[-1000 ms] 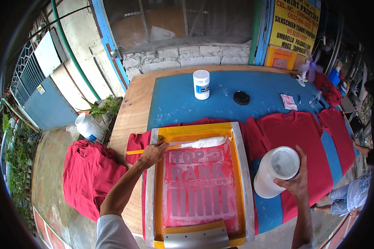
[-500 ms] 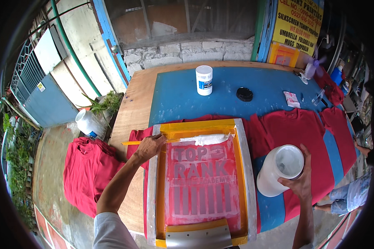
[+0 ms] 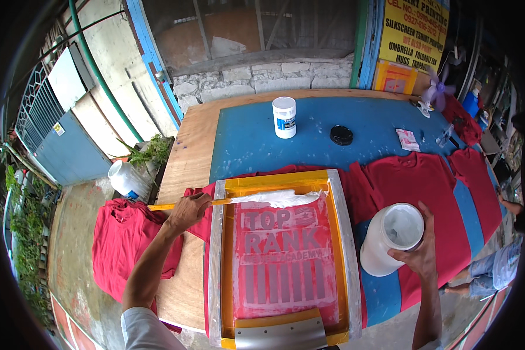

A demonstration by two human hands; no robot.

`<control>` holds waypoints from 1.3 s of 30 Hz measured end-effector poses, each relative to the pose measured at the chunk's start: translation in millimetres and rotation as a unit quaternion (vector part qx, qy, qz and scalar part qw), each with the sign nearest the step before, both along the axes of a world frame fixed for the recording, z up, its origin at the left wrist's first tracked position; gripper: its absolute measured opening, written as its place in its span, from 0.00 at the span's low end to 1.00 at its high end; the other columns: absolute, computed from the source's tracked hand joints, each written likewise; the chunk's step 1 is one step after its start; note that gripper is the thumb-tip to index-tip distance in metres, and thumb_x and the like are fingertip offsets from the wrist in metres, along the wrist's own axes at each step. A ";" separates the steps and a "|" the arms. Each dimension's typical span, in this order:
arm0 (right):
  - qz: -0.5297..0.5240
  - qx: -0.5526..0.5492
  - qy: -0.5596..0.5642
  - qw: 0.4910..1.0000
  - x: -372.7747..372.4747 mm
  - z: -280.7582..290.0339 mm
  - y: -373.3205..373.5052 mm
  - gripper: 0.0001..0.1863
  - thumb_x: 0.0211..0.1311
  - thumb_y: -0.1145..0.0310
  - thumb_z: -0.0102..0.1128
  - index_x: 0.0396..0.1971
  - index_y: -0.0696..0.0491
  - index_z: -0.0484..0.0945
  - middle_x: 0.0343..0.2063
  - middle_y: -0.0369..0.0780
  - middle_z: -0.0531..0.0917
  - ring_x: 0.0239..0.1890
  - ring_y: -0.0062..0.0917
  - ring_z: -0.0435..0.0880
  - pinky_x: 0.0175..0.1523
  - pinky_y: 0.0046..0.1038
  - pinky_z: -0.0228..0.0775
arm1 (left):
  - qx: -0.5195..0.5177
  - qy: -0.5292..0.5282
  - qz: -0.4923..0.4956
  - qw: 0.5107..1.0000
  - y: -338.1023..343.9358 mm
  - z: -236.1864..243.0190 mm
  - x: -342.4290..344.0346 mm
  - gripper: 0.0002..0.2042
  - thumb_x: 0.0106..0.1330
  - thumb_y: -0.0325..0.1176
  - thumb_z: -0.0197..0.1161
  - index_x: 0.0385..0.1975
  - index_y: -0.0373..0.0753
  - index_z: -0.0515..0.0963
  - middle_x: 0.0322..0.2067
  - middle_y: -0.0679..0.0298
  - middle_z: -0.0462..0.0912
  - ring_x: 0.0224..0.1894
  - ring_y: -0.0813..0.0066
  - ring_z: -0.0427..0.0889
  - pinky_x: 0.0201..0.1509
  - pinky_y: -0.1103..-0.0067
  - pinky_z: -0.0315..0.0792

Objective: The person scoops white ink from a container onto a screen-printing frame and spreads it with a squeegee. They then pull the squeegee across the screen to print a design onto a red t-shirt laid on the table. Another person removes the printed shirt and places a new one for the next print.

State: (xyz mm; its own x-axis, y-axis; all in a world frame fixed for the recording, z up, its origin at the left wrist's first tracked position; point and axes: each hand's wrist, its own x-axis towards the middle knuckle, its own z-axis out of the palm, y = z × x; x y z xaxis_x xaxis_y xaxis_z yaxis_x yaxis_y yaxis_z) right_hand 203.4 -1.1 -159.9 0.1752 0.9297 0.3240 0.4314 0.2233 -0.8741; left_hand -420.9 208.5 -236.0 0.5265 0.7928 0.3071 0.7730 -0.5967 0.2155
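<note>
The left hand (image 3: 188, 213) pinches a yellow stick (image 3: 160, 207) reaching right over the framed screen (image 3: 345, 245), its end hidden in white paste (image 3: 280, 198), while the right hand (image 3: 421, 251) clasps a white tub (image 3: 378, 248) rightward.

The left grip (image 3: 191, 211) hides part of the stick (image 3: 219, 202), and white ink (image 3: 280, 199) covers the stick's far end. Far beyond the right grip (image 3: 422, 252), fan blades (image 3: 437, 91) blur; right of that grip, a bystander (image 3: 501, 265) is partly cut off.

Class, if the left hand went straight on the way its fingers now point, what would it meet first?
Probably the left rail of the screen-printing frame, just right of the left hand; its height is unclear, so it might pass over.
</note>
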 end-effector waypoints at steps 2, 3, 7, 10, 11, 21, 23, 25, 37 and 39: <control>-0.006 -0.003 -0.011 1.000 1.3 -0.3 -0.2 0.75 0.31 0.58 0.98 0.82 0.53 0.55 0.66 0.47 0.81 0.69 0.42 0.84 0.76 0.49 0.79 | -0.037 -0.015 0.027 0.999 -10.4 7.9 -11.2 0.05 0.78 0.30 0.66 0.48 0.37 0.82 0.36 0.51 0.90 0.36 0.46 0.91 0.38 0.58 0.81; -0.004 -0.001 -0.017 1.000 1.7 -0.3 -0.1 0.75 0.32 0.58 0.98 0.82 0.53 0.55 0.66 0.47 0.81 0.69 0.42 0.84 0.76 0.49 0.79 | -0.063 -0.021 0.045 0.997 -16.0 11.9 -17.1 0.05 0.78 0.30 0.66 0.48 0.37 0.82 0.37 0.50 0.90 0.36 0.46 0.91 0.38 0.58 0.81; 0.002 0.002 -0.019 1.000 1.3 0.6 0.6 0.74 0.33 0.60 0.97 0.82 0.53 0.55 0.65 0.48 0.83 0.68 0.43 0.85 0.76 0.50 0.79 | -0.119 -0.068 0.049 0.989 -31.0 19.1 -37.0 0.08 0.79 0.33 0.66 0.47 0.35 0.84 0.32 0.54 0.89 0.28 0.56 0.88 0.36 0.63 0.78; 0.013 0.001 -0.006 1.000 -1.3 2.1 0.6 0.73 0.34 0.61 0.97 0.82 0.54 0.55 0.64 0.48 0.84 0.67 0.42 0.86 0.75 0.48 0.79 | -0.240 -0.118 0.089 0.960 -41.1 21.8 -47.0 0.11 0.80 0.36 0.65 0.46 0.34 0.86 0.26 0.64 0.85 0.25 0.73 0.81 0.31 0.71 0.74; 0.017 0.001 0.004 1.000 -2.8 2.5 1.0 0.73 0.34 0.62 0.97 0.82 0.54 0.55 0.64 0.48 0.84 0.67 0.42 0.87 0.75 0.48 0.79 | -0.297 -0.136 0.119 0.938 -47.3 24.1 -48.3 0.11 0.80 0.37 0.65 0.45 0.34 0.86 0.26 0.64 0.84 0.25 0.75 0.80 0.30 0.71 0.73; -0.007 -0.016 -0.109 0.994 -14.3 11.3 -2.3 0.76 0.34 0.53 1.00 0.82 0.55 0.55 0.67 0.51 0.80 0.72 0.47 0.82 0.77 0.52 0.76 | -0.399 -0.117 0.096 0.904 -97.2 183.5 8.0 0.12 0.83 0.40 0.67 0.45 0.36 0.86 0.25 0.70 0.82 0.25 0.84 0.77 0.29 0.78 0.69; -0.023 -0.034 -0.143 0.989 -13.3 12.3 -3.8 0.76 0.35 0.50 0.99 0.82 0.54 0.54 0.69 0.53 0.78 0.73 0.51 0.80 0.77 0.53 0.74 | -0.386 -0.053 0.126 0.913 -105.0 230.5 39.5 0.10 0.83 0.37 0.68 0.44 0.35 0.85 0.26 0.69 0.83 0.27 0.84 0.78 0.31 0.79 0.71; -0.020 -0.028 -0.160 0.986 -12.5 13.1 -4.3 0.76 0.36 0.47 0.98 0.82 0.54 0.54 0.70 0.54 0.77 0.74 0.55 0.77 0.78 0.56 0.72 | -0.362 -0.060 0.072 0.927 -116.2 272.4 76.5 0.08 0.81 0.34 0.69 0.44 0.35 0.85 0.27 0.67 0.84 0.28 0.84 0.79 0.32 0.79 0.73; -0.003 -0.026 -0.165 0.986 -14.0 17.2 -15.6 0.73 0.40 0.44 0.94 0.82 0.58 0.56 0.74 0.53 0.74 0.75 0.57 0.75 0.81 0.56 0.65 | 0.112 0.312 -0.189 0.924 -164.1 343.7 326.4 0.08 0.74 0.32 0.64 0.45 0.35 0.82 0.29 0.54 0.87 0.31 0.54 0.90 0.38 0.62 0.81; -0.005 -0.019 -0.173 0.985 -11.4 16.0 -17.2 0.73 0.40 0.44 0.94 0.82 0.59 0.56 0.74 0.54 0.74 0.74 0.57 0.76 0.80 0.56 0.66 | 0.184 0.352 -0.246 0.884 -162.1 327.0 352.0 0.07 0.70 0.30 0.66 0.42 0.35 0.82 0.26 0.56 0.85 0.28 0.58 0.90 0.32 0.66 0.80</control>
